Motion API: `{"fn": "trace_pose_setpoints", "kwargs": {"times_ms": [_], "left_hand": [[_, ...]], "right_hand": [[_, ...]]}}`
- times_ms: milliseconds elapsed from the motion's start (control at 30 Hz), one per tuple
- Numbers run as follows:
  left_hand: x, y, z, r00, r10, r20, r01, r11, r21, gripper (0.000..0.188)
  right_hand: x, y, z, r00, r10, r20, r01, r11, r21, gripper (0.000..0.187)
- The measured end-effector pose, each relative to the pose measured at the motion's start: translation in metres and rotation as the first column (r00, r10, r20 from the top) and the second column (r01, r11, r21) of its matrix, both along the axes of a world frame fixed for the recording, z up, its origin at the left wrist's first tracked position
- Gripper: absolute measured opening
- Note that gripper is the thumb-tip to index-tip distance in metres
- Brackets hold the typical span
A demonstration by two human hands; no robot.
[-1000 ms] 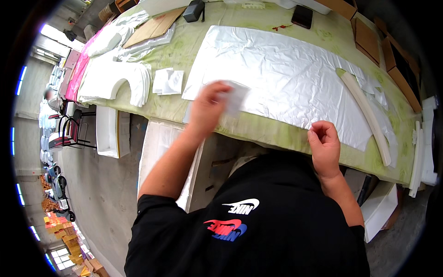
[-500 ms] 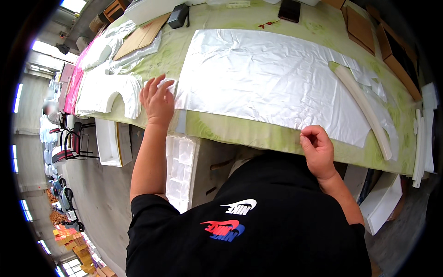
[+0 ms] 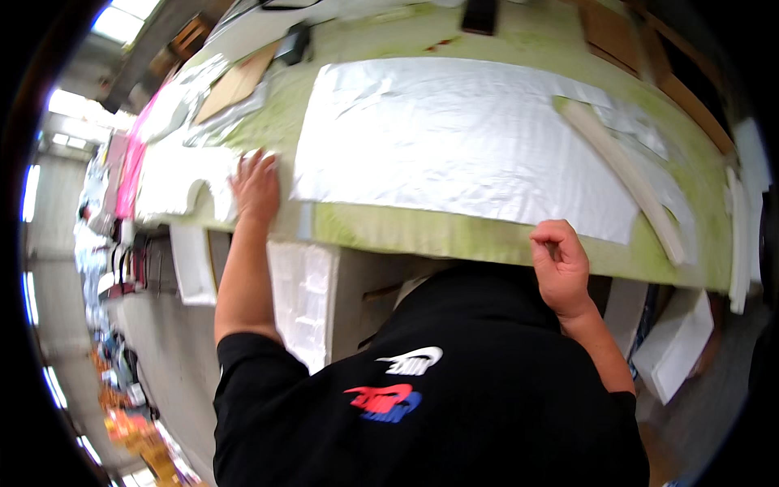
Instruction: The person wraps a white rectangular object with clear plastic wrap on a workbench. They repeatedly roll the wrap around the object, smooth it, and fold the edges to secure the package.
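Observation:
A large white, thin, wrinkled sheet lies flat on the table. Left of it, my left hand rests with fingers stretched out at the right edge of a pile of white cut pieces, which has a rounded notch at the front. A bit of white shows by its fingertips; I cannot tell whether it is loose. My right hand is closed at the table's front edge, just below the sheet's near border, thumb against curled fingers. Whatever it pinches, if anything, is hidden. Across the sheet's right part lies a long, curved cream strip.
The table has a green-patterned cover. Along its far side are a dark box, a phone and brown cardboard. More cardboard lies far left. White bins stand below the table.
My left hand has moved left, from beside the sheet to the notched pile, its fingers lowered. My right hand stays closed in nearly the same place. The whole view has shifted slightly.

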State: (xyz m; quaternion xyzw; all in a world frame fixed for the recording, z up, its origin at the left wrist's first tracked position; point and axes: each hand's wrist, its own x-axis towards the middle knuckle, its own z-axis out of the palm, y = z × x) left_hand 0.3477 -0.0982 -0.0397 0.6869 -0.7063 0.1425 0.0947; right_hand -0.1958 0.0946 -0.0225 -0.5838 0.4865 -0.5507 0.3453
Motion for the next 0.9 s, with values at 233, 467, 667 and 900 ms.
{"fn": "trace_pose_setpoints", "kwargs": {"times_ms": [233,467,667,900], "left_hand": [[-0.085,0.013,0.034,0.895,-0.411,-0.173,0.353,0.890,-0.288,0.029],[-0.270,0.033,0.042,0.461,-0.597,-0.657,0.677,0.715,-0.175,0.041],[-0.423,0.059,0.060,0.112,-0.528,-0.842,0.806,0.544,-0.234,0.051],[-0.464,0.028,0.002,0.302,-0.693,-0.654,0.854,0.502,-0.137,0.037]], "right_hand": [[-0.132,-0.020,0.038,0.218,-0.627,-0.748,0.402,0.756,-0.516,0.043],[-0.178,-0.002,0.044,0.461,-0.175,-0.870,0.458,0.886,0.064,0.057],[-0.083,-0.009,0.049,0.807,-0.241,-0.539,0.310,0.950,0.041,0.061],[-0.028,-0.019,0.018,0.867,-0.220,-0.447,0.260,0.965,0.028,0.050]]}}
